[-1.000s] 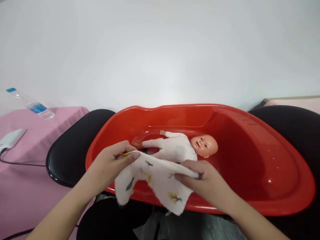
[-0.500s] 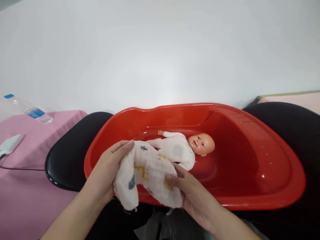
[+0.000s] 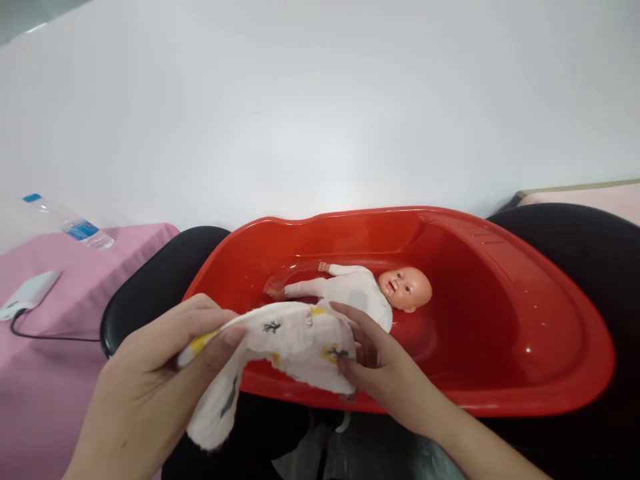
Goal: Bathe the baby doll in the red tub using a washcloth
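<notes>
A white cloth (image 3: 295,337) printed with yellow and dark figures is stretched between my two hands, over the near rim of a red baby bath (image 3: 545,320). My left hand (image 3: 165,367) pinches one end between thumb and fingers, and a loose flap hangs down below it. My right hand (image 3: 377,357) grips the other end, thumb on the near side. Beyond the cloth a baby doll (image 3: 350,287) in a white suit lies on its back in the bath, its head to the right. The cloth and my right hand cover part of its lower side.
On the left, a plastic bottle (image 3: 75,227) lies on a pink-covered surface (image 3: 60,373), near a white device (image 3: 33,293) with a black cable. Black seats (image 3: 155,280) flank the bath. A white wall (image 3: 320,100) rises behind it.
My left hand has come nearer and moved left and down, its grip turned over the cloth's edge. The cloth is drawn out wider, and more of the doll's legs shows.
</notes>
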Action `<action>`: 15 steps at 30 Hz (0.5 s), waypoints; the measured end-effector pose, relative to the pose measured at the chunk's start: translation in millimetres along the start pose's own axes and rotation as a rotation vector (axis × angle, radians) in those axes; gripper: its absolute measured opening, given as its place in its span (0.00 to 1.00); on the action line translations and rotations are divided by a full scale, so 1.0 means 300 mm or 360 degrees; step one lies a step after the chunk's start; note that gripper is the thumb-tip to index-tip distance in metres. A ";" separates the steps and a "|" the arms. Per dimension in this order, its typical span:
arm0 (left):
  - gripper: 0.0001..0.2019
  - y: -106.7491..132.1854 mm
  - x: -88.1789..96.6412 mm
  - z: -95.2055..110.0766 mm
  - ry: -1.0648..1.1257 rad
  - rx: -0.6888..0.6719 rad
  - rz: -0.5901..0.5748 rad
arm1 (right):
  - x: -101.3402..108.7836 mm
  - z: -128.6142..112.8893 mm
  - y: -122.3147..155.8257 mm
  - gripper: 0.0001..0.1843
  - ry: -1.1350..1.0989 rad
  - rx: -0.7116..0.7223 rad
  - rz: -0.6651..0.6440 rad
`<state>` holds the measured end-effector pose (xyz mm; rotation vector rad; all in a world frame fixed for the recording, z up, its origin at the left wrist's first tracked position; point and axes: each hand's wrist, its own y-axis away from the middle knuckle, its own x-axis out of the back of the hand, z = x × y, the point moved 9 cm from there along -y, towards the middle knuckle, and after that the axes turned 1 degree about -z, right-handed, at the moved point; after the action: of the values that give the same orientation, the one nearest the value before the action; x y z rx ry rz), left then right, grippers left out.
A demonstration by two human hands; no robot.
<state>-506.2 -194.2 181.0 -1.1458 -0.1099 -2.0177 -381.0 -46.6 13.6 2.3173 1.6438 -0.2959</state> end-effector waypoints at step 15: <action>0.20 0.008 -0.026 -0.086 -0.0396 -0.0372 0.0023 | 0.127 -0.208 0.157 0.18 0.0974 0.0777 0.0496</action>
<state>-520.0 -202.3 159.4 -1.5391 0.0103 -1.9038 -323.8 -5.9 64.9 3.2308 1.5230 0.1150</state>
